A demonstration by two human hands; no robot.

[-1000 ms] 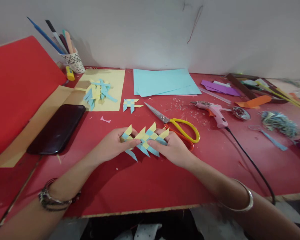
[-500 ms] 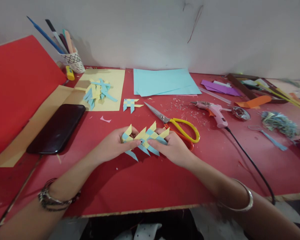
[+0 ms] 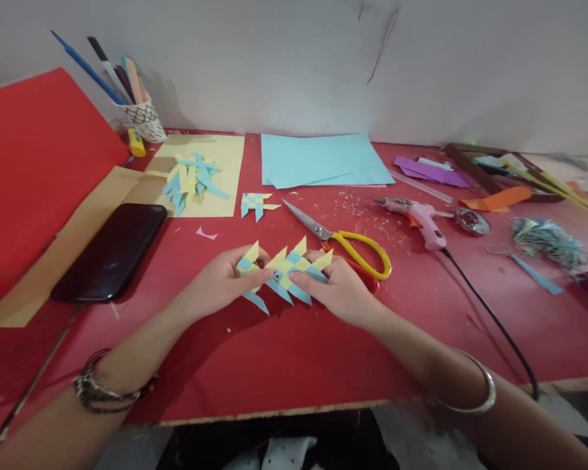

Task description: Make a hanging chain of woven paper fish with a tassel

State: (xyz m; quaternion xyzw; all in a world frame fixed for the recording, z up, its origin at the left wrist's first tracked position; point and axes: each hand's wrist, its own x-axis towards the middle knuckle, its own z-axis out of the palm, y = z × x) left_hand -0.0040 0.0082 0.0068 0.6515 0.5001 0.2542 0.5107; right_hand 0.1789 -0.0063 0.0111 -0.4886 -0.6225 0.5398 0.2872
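Listing left to right, as I view it remotely: one dark phone (image 3: 110,251), flat on the red table (image 3: 255,365); one left hand (image 3: 218,277), thumb and fingers pinching a woven yellow-and-blue paper piece (image 3: 247,264); one second woven piece (image 3: 294,256), marked with an eye dot, directly beside it, over the table's near half, whether joined or merely meeting I cannot tell; one right hand (image 3: 345,290), gripping that second piece under its thumb; one pink glue gun (image 3: 424,225), well apart. Handling note: I judge light, flat thumb pressure best, leaving the pointed strips unbent and both weaves level.
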